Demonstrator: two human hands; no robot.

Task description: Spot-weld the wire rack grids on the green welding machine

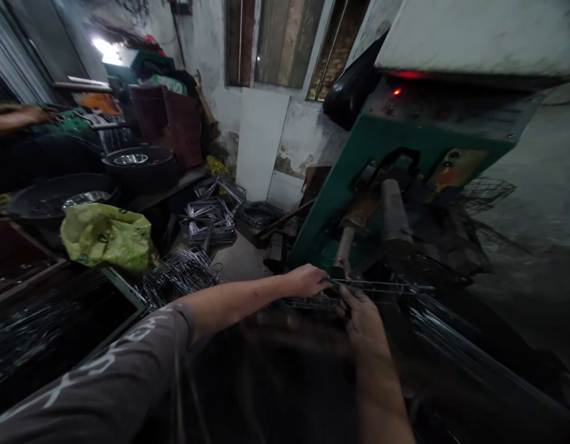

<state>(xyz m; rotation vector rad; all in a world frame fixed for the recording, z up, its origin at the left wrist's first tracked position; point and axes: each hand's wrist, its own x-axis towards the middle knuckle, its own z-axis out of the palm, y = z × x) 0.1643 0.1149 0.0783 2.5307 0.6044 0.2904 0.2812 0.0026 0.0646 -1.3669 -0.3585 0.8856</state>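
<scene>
My left hand (306,280) reaches across to the front of the green machine, its fingers closed at the near end of a thin metal wire frame (387,286). Close beside it, my right hand (363,314) is closed on the same frame, thumb and fingers pinching it. The wires stretch to the right, below the machine's lower metal arm (344,250). Dim light and my fingers hide exactly where each hand grips. More wire pieces (313,301) lie just under my hands.
The green machine (334,179) has a lit red lamp and a thick upper cylinder (396,216). Bent wire frames (211,222) are piled on the floor; long rods (465,339) lie at right. A yellow-green bag (107,237) sits left, near another person's hand (28,117).
</scene>
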